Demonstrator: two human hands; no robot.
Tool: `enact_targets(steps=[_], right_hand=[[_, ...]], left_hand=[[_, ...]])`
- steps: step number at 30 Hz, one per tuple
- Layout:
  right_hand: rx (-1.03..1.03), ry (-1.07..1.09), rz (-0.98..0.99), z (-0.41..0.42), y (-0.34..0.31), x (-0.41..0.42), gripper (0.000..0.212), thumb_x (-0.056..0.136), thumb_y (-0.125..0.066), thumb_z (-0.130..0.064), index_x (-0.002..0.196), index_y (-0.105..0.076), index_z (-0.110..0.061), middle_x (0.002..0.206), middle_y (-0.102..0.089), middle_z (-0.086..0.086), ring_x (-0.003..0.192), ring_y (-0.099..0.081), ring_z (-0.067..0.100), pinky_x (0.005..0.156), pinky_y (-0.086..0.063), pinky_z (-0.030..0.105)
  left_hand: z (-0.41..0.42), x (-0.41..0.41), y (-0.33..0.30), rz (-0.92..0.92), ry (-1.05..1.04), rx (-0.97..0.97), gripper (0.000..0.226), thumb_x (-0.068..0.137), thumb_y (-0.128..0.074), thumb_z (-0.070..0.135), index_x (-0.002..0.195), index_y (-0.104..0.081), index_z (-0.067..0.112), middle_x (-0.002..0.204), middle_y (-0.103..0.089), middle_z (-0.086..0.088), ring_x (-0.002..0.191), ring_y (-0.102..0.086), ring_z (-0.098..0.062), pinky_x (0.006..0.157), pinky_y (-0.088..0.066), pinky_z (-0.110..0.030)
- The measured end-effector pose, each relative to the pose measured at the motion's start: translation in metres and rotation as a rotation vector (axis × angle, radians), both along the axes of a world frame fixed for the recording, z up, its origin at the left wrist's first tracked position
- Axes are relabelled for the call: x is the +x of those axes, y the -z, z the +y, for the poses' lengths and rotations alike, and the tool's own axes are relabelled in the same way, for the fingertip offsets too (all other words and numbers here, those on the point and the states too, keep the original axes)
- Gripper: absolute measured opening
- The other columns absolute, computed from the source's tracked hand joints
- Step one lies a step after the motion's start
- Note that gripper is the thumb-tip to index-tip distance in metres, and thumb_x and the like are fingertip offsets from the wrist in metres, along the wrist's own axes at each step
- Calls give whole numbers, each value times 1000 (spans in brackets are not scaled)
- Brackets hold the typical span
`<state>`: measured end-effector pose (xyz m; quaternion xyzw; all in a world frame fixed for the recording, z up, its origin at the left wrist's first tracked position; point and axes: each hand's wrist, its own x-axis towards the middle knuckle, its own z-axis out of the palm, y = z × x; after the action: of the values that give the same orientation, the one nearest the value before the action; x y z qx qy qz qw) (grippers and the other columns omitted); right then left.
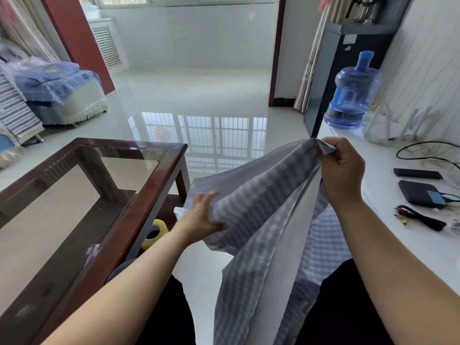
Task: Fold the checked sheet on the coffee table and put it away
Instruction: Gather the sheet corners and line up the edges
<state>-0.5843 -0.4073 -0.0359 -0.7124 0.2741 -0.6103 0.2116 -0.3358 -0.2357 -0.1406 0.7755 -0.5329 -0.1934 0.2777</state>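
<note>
The checked sheet (258,207), blue-grey and white, hangs in the air between my hands and drapes down over my lap. My right hand (342,170) grips a bunched top edge of it at the upper right. My left hand (202,217) holds a lower fold of the sheet, thumb on top and fingers tucked under the cloth. The glass-topped coffee table (149,192) with a dark red wooden frame stands at the left, with no sheet on it.
A yellow tape roll (155,234) lies on the table's lower shelf. At the right, a white counter (388,185) carries a blue water jug (352,95), cables, a remote and a black drive (420,194). A covered sofa (57,90) stands far left. Glossy floor lies ahead.
</note>
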Motion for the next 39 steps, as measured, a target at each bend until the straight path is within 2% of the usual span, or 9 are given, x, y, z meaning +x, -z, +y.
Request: enact_targets(steps=[3, 8, 12, 17, 21, 25, 29, 33, 39], right_hand=[[-40, -71, 27, 7, -4, -2, 7, 89, -61, -5, 88, -66, 1, 80, -59, -39, 74, -54, -15, 71, -38, 2], [-96, -157, 74, 19, -8, 1, 7, 87, -63, 0, 87, -68, -5, 83, -60, -39, 77, -56, -14, 72, -41, 5], [-25, -131, 30, 16, -12, -2, 22, 89, -62, -5, 86, -63, -27, 82, -62, -36, 77, -57, -11, 74, -42, 6], [34, -73, 16, 5, -7, -2, 18, 90, -61, -5, 89, -64, -22, 79, -61, -37, 75, -56, -13, 72, -41, 3], [106, -17, 13, -4, -1, -2, 12, 91, -59, -5, 97, -70, -8, 78, -59, -43, 75, -54, -19, 71, -38, -1], [151, -39, 10, 4, -7, -7, 49, 90, -62, -7, 84, -65, -55, 78, -60, -41, 75, -56, -17, 72, -39, 0], [149, -28, 0, 2, -11, -11, 34, 91, -61, -8, 86, -62, -41, 77, -60, -41, 75, -55, -17, 72, -40, 0], [207, 50, -93, -16, -11, -20, 14, 91, -60, -9, 98, -67, -18, 76, -59, -43, 75, -55, -19, 74, -39, 1], [330, 130, -216, -40, -25, -29, 9, 90, -62, -14, 94, -67, -21, 69, -63, -34, 69, -54, -18, 70, -40, 3]], left_hand=[[-11, 20, -6, 36, -96, -155, 115, 60, -85, 49, 150, -16, 31, 150, -14, 6, 139, -18, -16, 116, -20, -41], [-31, 27, -35, -302, -4, -65, 87, 48, -59, 80, 112, -62, 22, 127, -50, 3, 124, -37, -22, 106, -29, -40], [-26, 25, -23, -436, 103, -196, 64, 67, -58, 68, 97, -63, 11, 106, -62, -4, 97, -59, -30, 83, -41, -38], [-9, -5, -5, -433, 128, -247, 35, 88, -60, 32, 119, -56, 17, 95, -68, -7, 87, -63, -30, 74, -48, -40], [-8, -34, 12, -606, 183, -295, 15, 80, -58, 25, 73, -57, 12, 69, -63, -2, 68, -59, -29, 59, -45, -34], [-14, -43, 3, -249, 194, 136, 27, 82, -64, 31, 104, -61, 15, 100, -53, 0, 96, -53, -23, 77, -41, -31], [-16, -26, -17, -177, 297, 444, 67, 71, -71, 55, 127, -43, 30, 126, -57, 5, 114, -55, -22, 97, -42, -37], [-6, -3, -8, -454, 98, 192, 30, 84, -59, 49, 102, -55, 25, 105, -65, 5, 100, -61, -24, 78, -38, -34], [9, 37, 21, 114, -52, 42, 23, 81, -64, 33, 101, -58, 42, 104, -66, 10, 100, -63, -18, 86, -52, -40]])
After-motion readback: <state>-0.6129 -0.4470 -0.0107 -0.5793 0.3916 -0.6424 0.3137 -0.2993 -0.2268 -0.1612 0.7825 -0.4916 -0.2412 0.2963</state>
